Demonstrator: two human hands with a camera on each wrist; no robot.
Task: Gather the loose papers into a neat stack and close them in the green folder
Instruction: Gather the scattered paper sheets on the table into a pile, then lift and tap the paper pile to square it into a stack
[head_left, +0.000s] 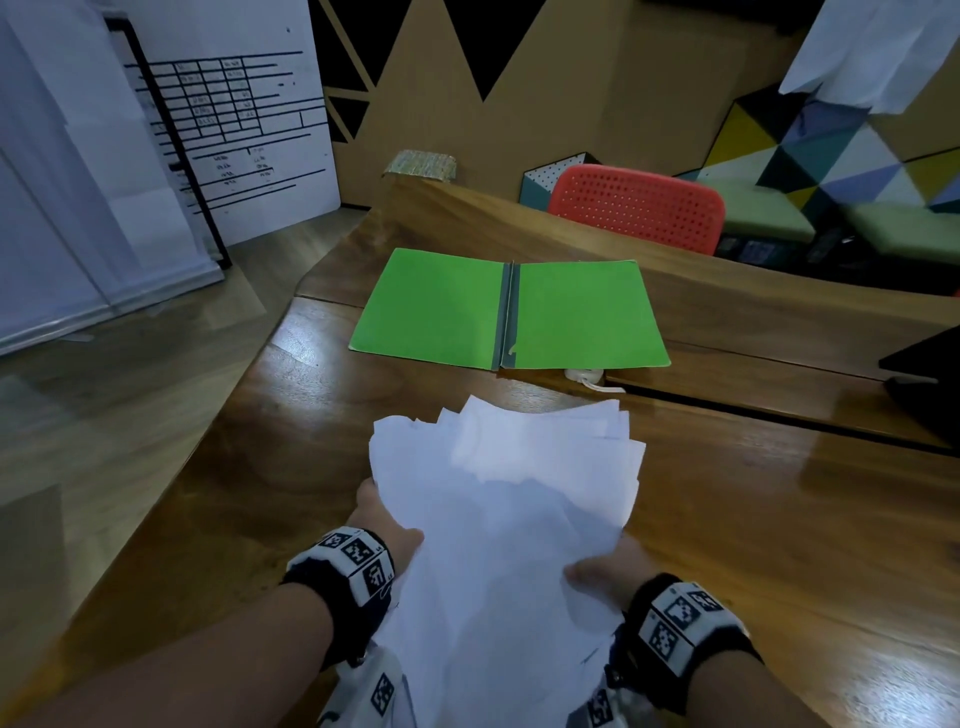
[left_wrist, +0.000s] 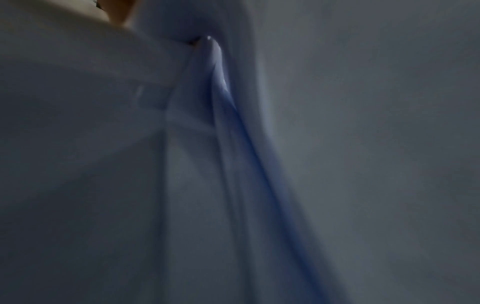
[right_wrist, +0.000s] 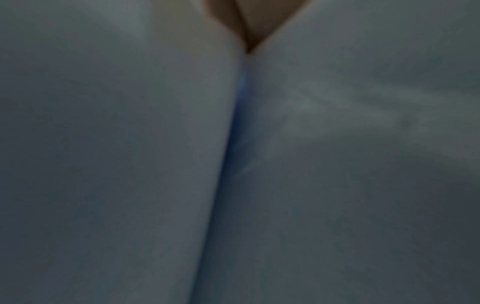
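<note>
A loose, uneven bundle of white papers is held above the near part of the wooden table, its sheets fanned out at the far end. My left hand grips the bundle's left edge, and my right hand grips its right edge lower down. The green folder lies open and flat on the table beyond the papers, its grey spine in the middle and nothing on it. Both wrist views are filled by blurred white papers, with only a sliver of skin at the top.
A red perforated chair back stands behind the table's far side. A dark object sits at the table's right edge. A small white item lies just under the folder's near edge. White boards lean at the left, over the floor.
</note>
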